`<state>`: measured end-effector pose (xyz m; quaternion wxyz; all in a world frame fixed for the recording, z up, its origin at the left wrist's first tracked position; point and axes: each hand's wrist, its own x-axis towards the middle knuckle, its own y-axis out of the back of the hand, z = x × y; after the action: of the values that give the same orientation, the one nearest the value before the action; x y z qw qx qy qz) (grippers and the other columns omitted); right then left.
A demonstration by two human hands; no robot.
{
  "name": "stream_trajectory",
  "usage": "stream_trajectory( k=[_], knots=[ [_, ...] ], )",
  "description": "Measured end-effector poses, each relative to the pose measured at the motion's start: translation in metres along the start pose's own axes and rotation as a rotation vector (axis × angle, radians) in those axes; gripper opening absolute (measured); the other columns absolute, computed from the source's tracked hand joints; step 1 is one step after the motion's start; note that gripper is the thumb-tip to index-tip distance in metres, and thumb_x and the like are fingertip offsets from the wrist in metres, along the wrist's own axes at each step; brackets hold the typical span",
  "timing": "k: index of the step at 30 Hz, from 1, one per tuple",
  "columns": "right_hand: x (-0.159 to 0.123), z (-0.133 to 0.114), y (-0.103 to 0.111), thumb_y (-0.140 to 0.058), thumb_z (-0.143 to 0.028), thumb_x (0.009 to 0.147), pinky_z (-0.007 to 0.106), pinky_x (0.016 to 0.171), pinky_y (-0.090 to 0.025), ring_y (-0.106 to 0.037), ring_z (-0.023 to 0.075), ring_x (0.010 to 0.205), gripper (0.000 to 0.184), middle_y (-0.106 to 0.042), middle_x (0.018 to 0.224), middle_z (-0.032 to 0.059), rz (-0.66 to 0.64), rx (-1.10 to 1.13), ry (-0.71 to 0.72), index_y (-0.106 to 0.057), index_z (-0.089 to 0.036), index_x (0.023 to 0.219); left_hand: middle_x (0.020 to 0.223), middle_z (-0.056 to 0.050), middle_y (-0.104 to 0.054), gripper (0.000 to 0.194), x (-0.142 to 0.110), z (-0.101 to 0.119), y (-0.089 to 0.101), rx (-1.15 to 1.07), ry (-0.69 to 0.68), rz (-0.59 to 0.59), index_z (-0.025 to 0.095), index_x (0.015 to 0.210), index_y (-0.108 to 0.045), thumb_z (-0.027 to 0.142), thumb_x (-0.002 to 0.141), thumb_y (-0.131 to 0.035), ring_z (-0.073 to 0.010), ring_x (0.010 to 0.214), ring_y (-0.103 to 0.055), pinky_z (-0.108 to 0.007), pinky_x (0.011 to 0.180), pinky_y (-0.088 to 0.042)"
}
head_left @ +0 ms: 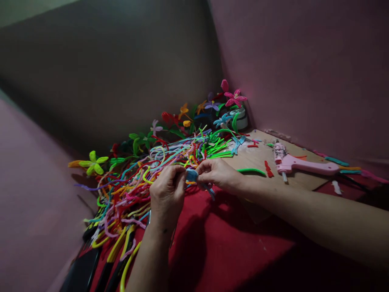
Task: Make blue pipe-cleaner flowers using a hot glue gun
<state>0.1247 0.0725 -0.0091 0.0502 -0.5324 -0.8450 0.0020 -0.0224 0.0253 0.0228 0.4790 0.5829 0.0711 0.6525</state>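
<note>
Between my two hands is a small bundle of blue pipe cleaner [191,175], held above the red tabletop [231,239]. My left hand [169,188] pinches its left side with thumb and forefinger. From the right, my right hand [217,173] grips the other side with closed fingers, and a blue-grey end hangs below them. Just behind the hands lies a large heap of loose pipe cleaners [130,190] in many colours. A green pipe cleaner [252,172] rests on the cardboard near my right wrist.
A pink glue gun [310,164] lies on a cardboard sheet [258,152] at the right. Pipe-cleaner flowers [235,98] stand along the back by the wall. Yellow-and-black handled pliers [117,251] and a dark flat object [82,269] are at the front left.
</note>
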Motion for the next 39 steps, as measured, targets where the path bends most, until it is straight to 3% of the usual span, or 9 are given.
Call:
stream_trajectory(
  k=[9,15,22,30,34,39],
  knots=[
    [-0.001,-0.003,0.0,-0.058,-0.005,0.055,0.02,0.044,-0.032,-0.044,0.0064,0.04,0.008,-0.054,0.042,-0.0047,0.042,0.094,-0.012,-0.058,-0.013,0.053,0.069,0.0,-0.06,0.006,-0.001,0.0,-0.002,-0.035,-0.008,-0.004,0.019,0.073,-0.059,0.017,0.077,-0.054,-0.0123,0.064,-0.056,-0.023,0.059,-0.042],
    [0.001,0.001,-0.001,-0.059,-0.005,0.053,0.022,0.046,-0.039,-0.05,0.0091,0.04,0.008,-0.056,0.041,-0.0031,0.033,0.22,-0.095,-0.058,-0.013,0.052,0.069,0.0,-0.06,0.006,-0.001,0.002,-0.002,-0.045,0.013,-0.003,0.019,0.074,-0.059,0.017,0.077,-0.054,-0.0124,0.064,-0.056,-0.022,0.057,-0.041],
    [0.001,0.006,-0.002,-0.061,-0.007,0.052,0.022,0.047,-0.042,-0.051,0.0092,0.04,0.006,-0.057,0.042,-0.0023,0.031,0.276,-0.091,-0.06,-0.013,0.052,0.071,-0.001,-0.062,0.006,-0.001,-0.001,-0.003,-0.054,0.018,-0.003,0.019,0.074,-0.06,0.018,0.077,-0.055,-0.012,0.063,-0.056,-0.022,0.057,-0.043],
    [0.005,0.004,0.001,-0.066,-0.012,0.052,0.026,0.053,-0.046,-0.055,0.0116,0.044,0.009,-0.059,0.046,-0.0004,0.02,0.417,-0.129,-0.058,-0.012,0.054,0.057,0.004,-0.053,0.015,0.0,0.006,-0.001,-0.403,0.383,0.11,0.018,0.088,-0.06,0.028,0.079,-0.054,-0.0076,0.044,-0.047,-0.019,0.043,-0.04],
    [0.005,0.005,0.002,-0.071,-0.02,0.056,0.026,0.058,-0.045,-0.056,0.0109,0.052,0.015,-0.06,0.056,-0.0007,0.022,0.362,0.094,-0.06,-0.013,0.063,0.058,0.004,-0.053,0.015,0.001,0.008,0.001,-0.44,0.448,0.154,0.017,0.085,-0.061,0.029,0.077,-0.056,-0.0062,0.043,-0.045,-0.018,0.042,-0.039],
    [-0.006,0.002,-0.002,-0.059,-0.021,0.075,0.027,0.065,-0.045,-0.056,0.0131,0.067,0.006,-0.061,0.072,0.0021,0.244,-0.062,0.549,-0.061,-0.015,0.076,0.057,0.003,-0.054,0.014,0.001,0.007,0.0,-0.408,0.447,0.155,0.016,0.08,-0.063,0.028,0.075,-0.057,-0.0073,0.044,-0.047,-0.018,0.042,-0.039]
  ],
)
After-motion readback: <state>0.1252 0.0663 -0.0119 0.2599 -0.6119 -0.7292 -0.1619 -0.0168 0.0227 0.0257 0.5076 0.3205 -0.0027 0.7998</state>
